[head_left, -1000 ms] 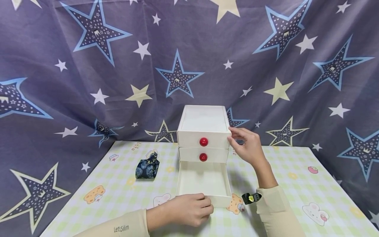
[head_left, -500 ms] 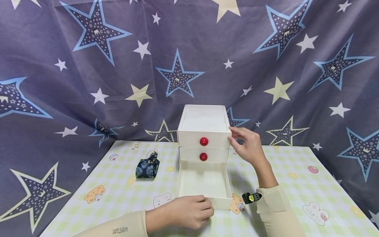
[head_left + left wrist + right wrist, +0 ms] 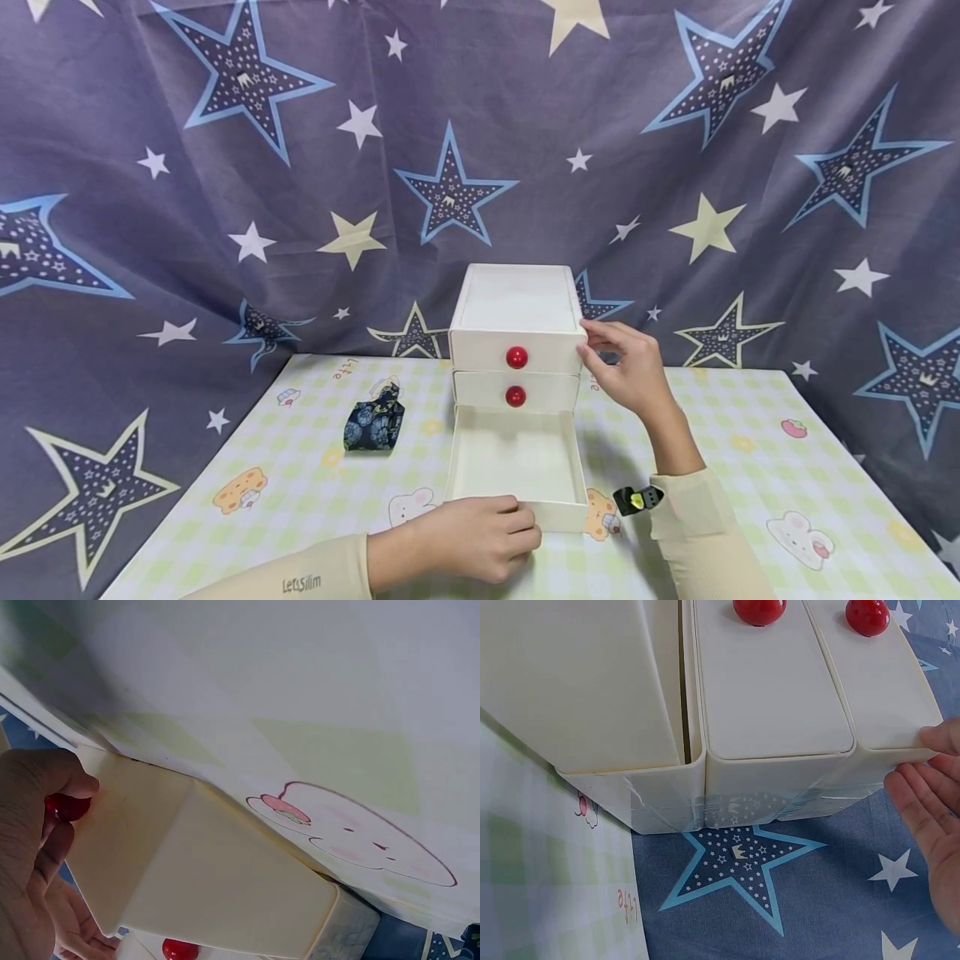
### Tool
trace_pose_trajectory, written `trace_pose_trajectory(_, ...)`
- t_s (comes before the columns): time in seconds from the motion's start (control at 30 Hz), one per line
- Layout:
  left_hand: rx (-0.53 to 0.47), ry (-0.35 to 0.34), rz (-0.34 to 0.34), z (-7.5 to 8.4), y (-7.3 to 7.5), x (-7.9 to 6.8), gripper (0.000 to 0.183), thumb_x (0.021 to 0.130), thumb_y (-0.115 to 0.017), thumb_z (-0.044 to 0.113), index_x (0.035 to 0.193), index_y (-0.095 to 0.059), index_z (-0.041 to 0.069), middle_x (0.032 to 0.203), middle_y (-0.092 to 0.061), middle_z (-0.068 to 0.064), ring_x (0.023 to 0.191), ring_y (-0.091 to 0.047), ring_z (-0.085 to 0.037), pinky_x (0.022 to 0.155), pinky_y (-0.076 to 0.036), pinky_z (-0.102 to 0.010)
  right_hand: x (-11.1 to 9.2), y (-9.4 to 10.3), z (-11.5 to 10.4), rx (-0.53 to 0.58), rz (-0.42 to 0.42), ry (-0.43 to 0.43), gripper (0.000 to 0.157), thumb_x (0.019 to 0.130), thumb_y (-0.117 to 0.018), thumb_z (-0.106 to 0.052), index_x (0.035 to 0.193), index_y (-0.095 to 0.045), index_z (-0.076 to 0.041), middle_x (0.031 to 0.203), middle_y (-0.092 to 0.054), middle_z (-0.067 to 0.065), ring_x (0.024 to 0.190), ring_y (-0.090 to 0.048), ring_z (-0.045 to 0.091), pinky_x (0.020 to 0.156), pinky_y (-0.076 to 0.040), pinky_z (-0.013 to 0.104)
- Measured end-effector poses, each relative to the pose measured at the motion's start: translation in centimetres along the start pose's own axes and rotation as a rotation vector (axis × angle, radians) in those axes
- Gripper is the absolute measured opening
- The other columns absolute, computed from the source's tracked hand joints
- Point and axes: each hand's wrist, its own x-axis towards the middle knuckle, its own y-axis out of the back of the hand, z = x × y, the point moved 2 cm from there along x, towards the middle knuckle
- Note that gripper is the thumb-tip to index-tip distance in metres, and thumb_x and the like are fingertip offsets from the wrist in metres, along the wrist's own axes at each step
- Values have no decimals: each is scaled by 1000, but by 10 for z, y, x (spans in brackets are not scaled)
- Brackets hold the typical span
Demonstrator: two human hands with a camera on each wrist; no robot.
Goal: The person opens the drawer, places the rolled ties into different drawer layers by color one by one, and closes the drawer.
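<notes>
A white three-drawer box with round red knobs stands mid-table. Its bottom drawer is pulled well out toward me, and nothing lies on the visible part of its floor. My left hand is at that drawer's front; in the left wrist view its thumb and fingers pinch the red knob. With my right hand I grip the top right front corner of the box. The right wrist view has the thumb on the top drawer's front and the other fingers along the side. The upper two drawers are closed.
To the left of the box lies a small dark blue patterned cloth piece. A pale green checked tablecloth with cartoon prints covers the table. Behind hangs a purple-blue star curtain. A black strap piece shows by the right sleeve.
The bottom drawer has slid slightly farther out toward me, with my left hand on its knob, mostly in the first half second. My right hand stays at the corner of the box.
</notes>
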Motion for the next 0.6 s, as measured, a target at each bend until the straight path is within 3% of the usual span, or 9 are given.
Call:
trace_pose_trajectory(0.23,2,-1,-13,-3,3,1,46,108,-34,5,81,-65,27,94,-57,7,86,-53,-11,70,-48,-21,0,0,1,11,4,-1,34,87,-78,2,121,-73,2,100,-74,13,85,-73,26,75,-62,33)
trace_pose_trajectory(0.6,-26,10,-26,1,-3,-3,47,107,-30,6,86,-67,25,95,-56,7,87,-53,-12,71,-48,-23,0,1,-1,24,3,3,35,86,-79,2,121,-73,3,101,-74,13,86,-73,26,76,-61,33)
